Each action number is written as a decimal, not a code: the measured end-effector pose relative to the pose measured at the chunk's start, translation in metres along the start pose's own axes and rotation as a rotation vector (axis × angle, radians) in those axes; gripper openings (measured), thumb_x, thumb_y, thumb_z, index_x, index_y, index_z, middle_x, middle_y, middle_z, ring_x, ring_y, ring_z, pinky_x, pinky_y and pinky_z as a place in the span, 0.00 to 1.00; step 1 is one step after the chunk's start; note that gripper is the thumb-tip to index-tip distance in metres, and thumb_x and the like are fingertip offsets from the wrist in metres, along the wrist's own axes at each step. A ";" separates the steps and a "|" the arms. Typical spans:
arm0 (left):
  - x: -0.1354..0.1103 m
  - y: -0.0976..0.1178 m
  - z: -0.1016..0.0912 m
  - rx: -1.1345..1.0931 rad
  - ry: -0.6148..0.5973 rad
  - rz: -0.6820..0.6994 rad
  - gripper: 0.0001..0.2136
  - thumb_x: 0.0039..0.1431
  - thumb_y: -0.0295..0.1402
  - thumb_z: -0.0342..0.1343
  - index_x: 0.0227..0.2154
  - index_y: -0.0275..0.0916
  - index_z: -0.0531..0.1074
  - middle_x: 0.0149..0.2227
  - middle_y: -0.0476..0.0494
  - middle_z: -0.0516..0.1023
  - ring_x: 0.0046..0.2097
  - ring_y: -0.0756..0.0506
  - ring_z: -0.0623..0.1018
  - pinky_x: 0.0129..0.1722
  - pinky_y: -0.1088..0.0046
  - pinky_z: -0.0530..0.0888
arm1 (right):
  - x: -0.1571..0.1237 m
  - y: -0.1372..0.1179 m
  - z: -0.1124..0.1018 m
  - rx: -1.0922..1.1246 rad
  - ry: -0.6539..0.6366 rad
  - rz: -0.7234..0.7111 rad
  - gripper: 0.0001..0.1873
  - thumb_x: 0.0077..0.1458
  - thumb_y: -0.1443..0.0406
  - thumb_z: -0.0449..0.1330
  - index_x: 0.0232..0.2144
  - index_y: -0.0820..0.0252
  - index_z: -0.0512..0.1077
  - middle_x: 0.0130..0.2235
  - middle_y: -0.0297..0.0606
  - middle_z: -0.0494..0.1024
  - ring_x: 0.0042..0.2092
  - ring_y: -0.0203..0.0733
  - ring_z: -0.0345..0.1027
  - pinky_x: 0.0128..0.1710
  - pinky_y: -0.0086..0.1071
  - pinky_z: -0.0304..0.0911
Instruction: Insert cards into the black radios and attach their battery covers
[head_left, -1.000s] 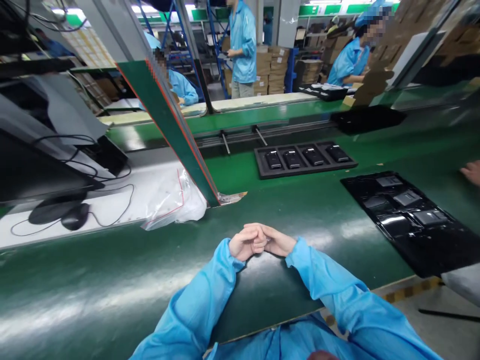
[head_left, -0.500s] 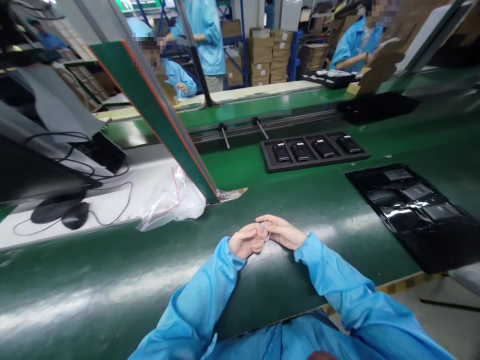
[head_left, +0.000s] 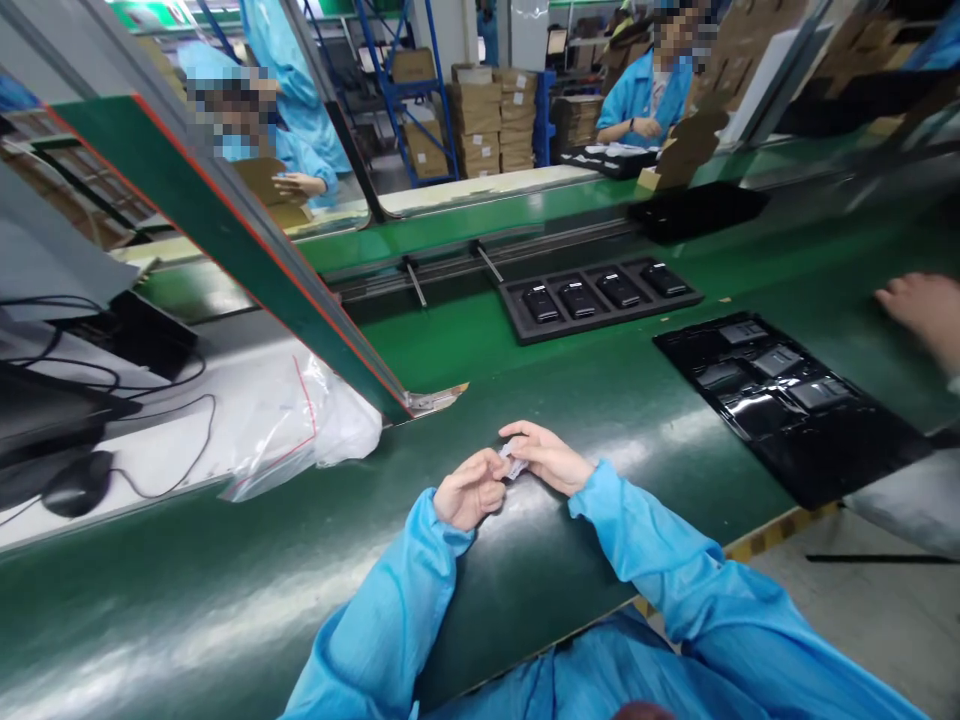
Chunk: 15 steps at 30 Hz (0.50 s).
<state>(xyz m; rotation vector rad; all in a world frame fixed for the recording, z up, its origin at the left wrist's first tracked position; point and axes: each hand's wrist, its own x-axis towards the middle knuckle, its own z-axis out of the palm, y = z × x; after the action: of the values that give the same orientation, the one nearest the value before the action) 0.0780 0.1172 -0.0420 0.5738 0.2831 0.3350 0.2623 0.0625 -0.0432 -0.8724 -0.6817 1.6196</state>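
My left hand (head_left: 466, 492) and my right hand (head_left: 547, 456) rest together on the green conveyor belt (head_left: 225, 560) just in front of me. Between their fingertips sits a small pale piece (head_left: 511, 463), too small to name. Both hands are curled, the left nearly a fist, the right pinching the piece. Blue sleeves cover both forearms.
A black tray (head_left: 525, 338) with several dark devices lies farther out on the belt. A glossy black moulded tray (head_left: 825, 450) sits at right, with another person's hand (head_left: 919, 308) beyond it. A plastic bag (head_left: 300, 430), a mouse (head_left: 75, 483) and cables lie at left. A slanted green post (head_left: 247, 260) crosses the belt.
My clasped hands have come slightly apart and a small pale piece now shows between the fingertips. The view has swung left, and another person's hand has come in at right.
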 end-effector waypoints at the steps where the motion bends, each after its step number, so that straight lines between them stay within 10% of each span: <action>1: 0.001 0.000 -0.001 -0.006 0.007 0.001 0.13 0.53 0.37 0.62 0.37 0.38 0.67 0.34 0.50 0.62 0.22 0.59 0.61 0.19 0.82 0.57 | 0.001 0.001 0.001 0.005 0.025 -0.028 0.29 0.47 0.61 0.71 0.49 0.63 0.65 0.35 0.36 0.75 0.36 0.35 0.70 0.39 0.28 0.63; 11: -0.002 0.003 -0.007 -0.024 0.045 -0.021 0.15 0.57 0.34 0.58 0.47 0.43 0.66 0.44 0.43 0.69 0.23 0.59 0.62 0.21 0.82 0.58 | 0.004 0.004 0.005 0.052 0.050 -0.075 0.31 0.45 0.58 0.71 0.47 0.62 0.64 0.31 0.32 0.71 0.32 0.32 0.66 0.32 0.26 0.60; 15: -0.001 0.005 -0.011 -0.030 0.024 -0.043 0.08 0.60 0.33 0.56 0.41 0.40 0.67 0.32 0.50 0.63 0.23 0.58 0.61 0.22 0.82 0.60 | 0.007 0.005 0.004 -0.006 -0.002 -0.007 0.33 0.44 0.56 0.73 0.48 0.63 0.65 0.30 0.31 0.70 0.29 0.30 0.63 0.26 0.23 0.54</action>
<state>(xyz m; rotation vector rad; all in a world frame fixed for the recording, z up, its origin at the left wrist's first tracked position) 0.0717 0.1262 -0.0479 0.5336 0.3123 0.3041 0.2560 0.0681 -0.0464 -0.8719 -0.6905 1.6136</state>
